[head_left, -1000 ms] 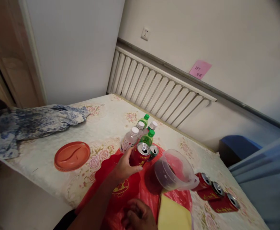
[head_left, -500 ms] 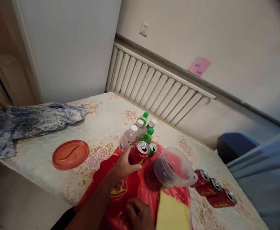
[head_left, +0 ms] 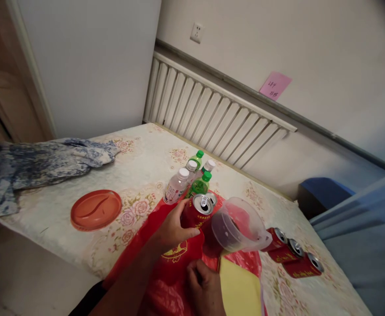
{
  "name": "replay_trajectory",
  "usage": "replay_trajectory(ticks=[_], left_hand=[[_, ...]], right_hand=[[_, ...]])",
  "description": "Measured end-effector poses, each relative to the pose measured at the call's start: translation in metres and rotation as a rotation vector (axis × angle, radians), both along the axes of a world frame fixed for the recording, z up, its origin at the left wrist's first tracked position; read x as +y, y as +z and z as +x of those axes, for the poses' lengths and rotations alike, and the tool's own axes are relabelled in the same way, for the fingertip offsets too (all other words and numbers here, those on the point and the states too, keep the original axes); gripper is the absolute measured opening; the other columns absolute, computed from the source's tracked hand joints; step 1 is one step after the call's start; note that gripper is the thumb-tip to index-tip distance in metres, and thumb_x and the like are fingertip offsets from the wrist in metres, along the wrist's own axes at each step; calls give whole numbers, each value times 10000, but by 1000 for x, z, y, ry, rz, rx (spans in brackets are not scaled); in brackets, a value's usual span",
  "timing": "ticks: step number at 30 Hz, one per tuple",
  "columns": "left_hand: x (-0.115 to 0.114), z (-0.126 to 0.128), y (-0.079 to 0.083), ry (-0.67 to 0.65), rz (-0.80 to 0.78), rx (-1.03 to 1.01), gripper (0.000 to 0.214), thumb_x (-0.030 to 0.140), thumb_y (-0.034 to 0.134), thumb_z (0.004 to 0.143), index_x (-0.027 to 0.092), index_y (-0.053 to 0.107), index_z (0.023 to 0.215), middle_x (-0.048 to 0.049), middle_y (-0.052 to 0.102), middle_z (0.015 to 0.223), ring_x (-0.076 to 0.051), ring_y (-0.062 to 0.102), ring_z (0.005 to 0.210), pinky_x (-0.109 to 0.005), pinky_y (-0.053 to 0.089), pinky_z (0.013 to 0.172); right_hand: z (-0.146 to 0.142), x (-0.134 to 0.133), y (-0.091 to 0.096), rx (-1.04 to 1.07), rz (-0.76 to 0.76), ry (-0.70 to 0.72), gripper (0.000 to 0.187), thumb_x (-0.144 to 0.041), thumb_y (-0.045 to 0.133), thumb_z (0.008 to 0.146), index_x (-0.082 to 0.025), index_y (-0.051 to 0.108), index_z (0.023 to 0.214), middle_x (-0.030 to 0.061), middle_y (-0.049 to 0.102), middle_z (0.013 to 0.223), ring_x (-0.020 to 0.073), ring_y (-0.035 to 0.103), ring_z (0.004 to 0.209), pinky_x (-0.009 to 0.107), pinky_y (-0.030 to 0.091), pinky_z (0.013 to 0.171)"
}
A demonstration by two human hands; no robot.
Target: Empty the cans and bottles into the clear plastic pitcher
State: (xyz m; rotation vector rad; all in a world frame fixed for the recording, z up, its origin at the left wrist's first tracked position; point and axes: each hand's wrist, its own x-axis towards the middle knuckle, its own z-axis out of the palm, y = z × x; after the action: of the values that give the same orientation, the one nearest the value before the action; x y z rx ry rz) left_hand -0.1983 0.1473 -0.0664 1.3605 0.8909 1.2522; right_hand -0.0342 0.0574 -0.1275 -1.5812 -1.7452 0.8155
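My left hand (head_left: 175,224) is closed round a red drink can (head_left: 197,213), with the thumb on the near side. The can's top is open, and it is tilted slightly. Curled in front of it, my right hand (head_left: 205,283) lies low over the shiny red plastic (head_left: 169,296); whether its fingers pinch anything is hidden. Right of the held can is a translucent plastic jug (head_left: 235,232) with dark contents. Another can (head_left: 212,198) is partly covered behind it. Beyond stand several bottles, among them a white-capped bottle (head_left: 175,186) and a green-capped bottle (head_left: 201,183).
Three red cans (head_left: 302,267) stand in a row right of the jug. A yellow cloth (head_left: 241,287) lies near my right hand. On the left are an orange divided plate (head_left: 96,210) and blue floral fabric (head_left: 57,162). The flowered tablecloth (head_left: 139,149) reaches towards a radiator (head_left: 208,105).
My left hand and the red can have moved right, nearer the jug, and the can covers more of the one behind. My right hand has shifted right and slightly up, still curled.
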Motion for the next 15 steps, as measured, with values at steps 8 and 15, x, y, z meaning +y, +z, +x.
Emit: replay_trajectory(ticks=[8, 15], left_hand=[[4, 8, -6, -32, -12, 15, 734, 203, 732, 611, 268, 453, 1287, -33, 609, 1320, -248, 558, 1231, -365, 430, 1049], [8, 10, -10, -40, -14, 39, 691, 198, 703, 629, 332, 468, 1264, -11, 623, 1297, -250, 570, 1221, -362, 450, 1030]], right_hand=[[1, -2, -15, 153, -161, -22, 261, -341, 567, 819, -177, 552, 617, -22, 554, 547, 114, 501, 516, 194, 364, 492], [12, -7, -11, 285, -155, -57, 373, -494, 592, 811, -181, 679, 995, -4, 635, 573, 157, 571, 492, 232, 435, 490]])
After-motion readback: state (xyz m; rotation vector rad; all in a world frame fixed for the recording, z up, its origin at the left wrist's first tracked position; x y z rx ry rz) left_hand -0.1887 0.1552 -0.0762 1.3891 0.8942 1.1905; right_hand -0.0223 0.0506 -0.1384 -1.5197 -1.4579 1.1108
